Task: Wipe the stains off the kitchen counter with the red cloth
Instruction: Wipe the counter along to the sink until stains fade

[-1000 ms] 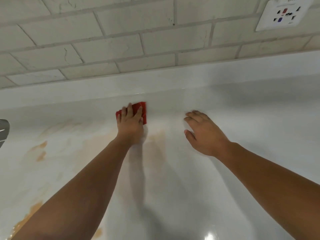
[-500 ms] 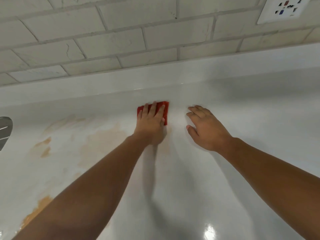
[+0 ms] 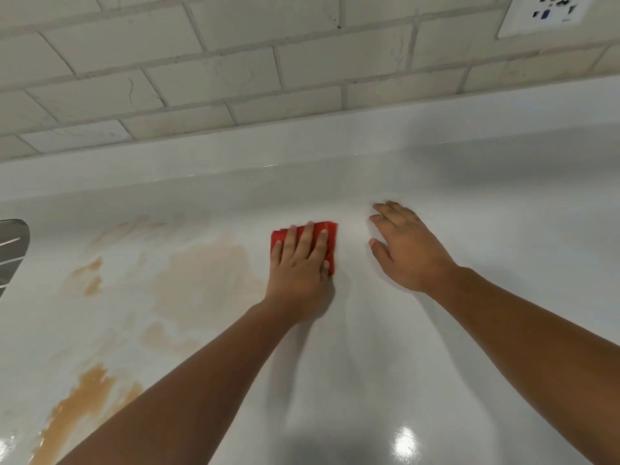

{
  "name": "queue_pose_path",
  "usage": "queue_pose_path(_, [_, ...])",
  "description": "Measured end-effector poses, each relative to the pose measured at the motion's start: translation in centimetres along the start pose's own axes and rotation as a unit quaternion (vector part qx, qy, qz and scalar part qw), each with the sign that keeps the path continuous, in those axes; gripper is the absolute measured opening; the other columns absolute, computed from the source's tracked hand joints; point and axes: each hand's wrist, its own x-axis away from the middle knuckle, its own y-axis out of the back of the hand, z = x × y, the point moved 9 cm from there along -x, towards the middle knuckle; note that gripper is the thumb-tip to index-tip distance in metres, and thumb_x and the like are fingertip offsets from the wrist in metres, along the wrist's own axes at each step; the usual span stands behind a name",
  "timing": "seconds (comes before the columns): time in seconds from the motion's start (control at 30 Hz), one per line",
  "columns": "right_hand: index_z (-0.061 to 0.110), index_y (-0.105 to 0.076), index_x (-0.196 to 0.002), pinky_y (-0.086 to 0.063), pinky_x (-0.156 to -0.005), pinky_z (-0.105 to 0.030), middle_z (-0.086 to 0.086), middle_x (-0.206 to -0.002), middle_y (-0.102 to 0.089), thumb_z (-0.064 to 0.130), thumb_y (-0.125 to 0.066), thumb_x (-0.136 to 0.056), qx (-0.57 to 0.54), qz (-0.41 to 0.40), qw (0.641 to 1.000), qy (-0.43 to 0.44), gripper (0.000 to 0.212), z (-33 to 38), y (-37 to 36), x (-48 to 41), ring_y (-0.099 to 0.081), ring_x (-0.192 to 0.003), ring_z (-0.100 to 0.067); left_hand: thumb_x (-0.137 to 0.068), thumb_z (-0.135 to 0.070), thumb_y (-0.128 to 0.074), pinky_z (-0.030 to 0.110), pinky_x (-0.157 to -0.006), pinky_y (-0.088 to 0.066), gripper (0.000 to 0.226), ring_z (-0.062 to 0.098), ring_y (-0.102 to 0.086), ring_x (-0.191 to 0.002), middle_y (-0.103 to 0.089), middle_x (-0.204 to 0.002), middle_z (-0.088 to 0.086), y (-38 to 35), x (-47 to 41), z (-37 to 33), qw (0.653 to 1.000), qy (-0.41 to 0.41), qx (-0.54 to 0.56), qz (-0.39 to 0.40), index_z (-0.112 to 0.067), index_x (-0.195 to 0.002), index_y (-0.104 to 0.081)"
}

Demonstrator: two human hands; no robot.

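Observation:
A folded red cloth (image 3: 330, 234) lies flat on the white kitchen counter (image 3: 503, 263) near its back edge. My left hand (image 3: 300, 263) presses down on the cloth with straight fingers, covering most of it. My right hand (image 3: 404, 245) rests flat on the bare counter just to the right of the cloth, fingers spread. Pale brown stains (image 3: 204, 276) spread over the counter to the left of the cloth, and a darker orange-brown stain (image 3: 85, 397) sits near the front left.
A low white upstand and a tiled wall (image 3: 208, 78) close off the back of the counter. A wall socket (image 3: 550, 11) is at the upper right. A grey metal object (image 3: 11, 250) juts in at the left edge.
My left hand has slid the red cloth to the right and a little toward me, uncovering smeared stain on its left. My right hand has stayed about where it was.

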Motion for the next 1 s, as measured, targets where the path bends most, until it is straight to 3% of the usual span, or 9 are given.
queue_pose_path(0.13, [0.006,-0.047,-0.139,-0.022,-0.118,-0.044,-0.012,-0.153,-0.036,0.040,-0.029,-0.095,0.024,0.000,1.000,-0.003,0.059,-0.8,0.0,0.4,-0.026,-0.144,-0.029,-0.098,-0.041,-0.020,0.051,-0.121,0.000,0.061,0.031,0.002,-0.151,-0.003,-0.165,0.004,0.3,-3.2,-3.1,0.999,-0.040,-0.016,-0.028,-0.026,-0.157,-0.012])
queue_pose_path(0.33, [0.008,-0.041,-0.142,-0.019,-0.119,-0.046,-0.011,-0.156,-0.030,0.046,-0.024,-0.093,0.070,0.010,0.997,-0.014,0.065,-1.9,0.1,0.9,-0.021,-0.145,-0.029,-0.103,-0.038,-0.023,0.047,-0.122,0.003,0.057,0.028,0.004,-0.151,-0.002,-0.165,0.002,1.1,-8.7,1.7,0.999,0.031,0.006,-0.026,-0.028,-0.157,-0.009])
queue_pose_path(0.5, [0.008,-0.030,-0.147,-0.013,-0.120,-0.048,-0.011,-0.160,-0.019,0.051,-0.016,-0.089,0.080,0.031,0.995,-0.042,0.073,-2.7,-0.5,2.0,-0.012,-0.148,-0.029,-0.092,-0.043,-0.014,0.049,-0.121,-0.005,0.067,0.033,-0.007,-0.150,-0.013,-0.164,0.007,1.3,-2.7,3.5,0.996,0.064,-0.002,-0.063,-0.024,-0.156,-0.017])
queue_pose_path(0.7, [0.009,-0.022,-0.151,-0.011,-0.121,-0.048,-0.010,-0.162,-0.013,0.049,-0.016,-0.093,0.088,0.048,0.994,-0.045,0.071,-3.0,-1.4,2.5,-0.006,-0.149,-0.027,-0.096,-0.041,-0.014,0.047,-0.120,0.007,0.063,0.027,0.010,-0.151,0.005,-0.165,0.000,-0.9,3.3,-4.5,1.000,0.014,-0.001,-0.021,-0.028,-0.157,-0.004])
queue_pose_path(0.87, [0.011,-0.019,-0.153,-0.008,-0.121,-0.047,-0.008,-0.163,-0.010,0.051,-0.010,-0.093,0.081,0.040,0.995,-0.049,0.073,-3.2,-1.6,2.7,-0.002,-0.150,-0.025,-0.099,-0.041,-0.016,0.049,-0.122,0.000,0.060,0.029,0.002,-0.151,-0.005,-0.165,0.003,0.1,-2.3,-6.4,0.998,0.018,-0.001,-0.056,-0.027,-0.157,-0.010])
queue_pose_path(1.0, [0.011,-0.018,-0.153,-0.008,-0.121,-0.047,-0.008,-0.163,-0.010,0.051,-0.011,-0.093,0.084,0.041,0.995,-0.043,0.072,-3.2,-1.7,2.8,-0.002,-0.150,-0.025,-0.102,-0.039,-0.021,0.047,-0.122,0.002,0.057,0.028,0.002,-0.151,-0.003,-0.165,0.001,0.7,-7.3,-2.5,0.998,0.055,0.009,-0.038,-0.031,-0.157,-0.009])
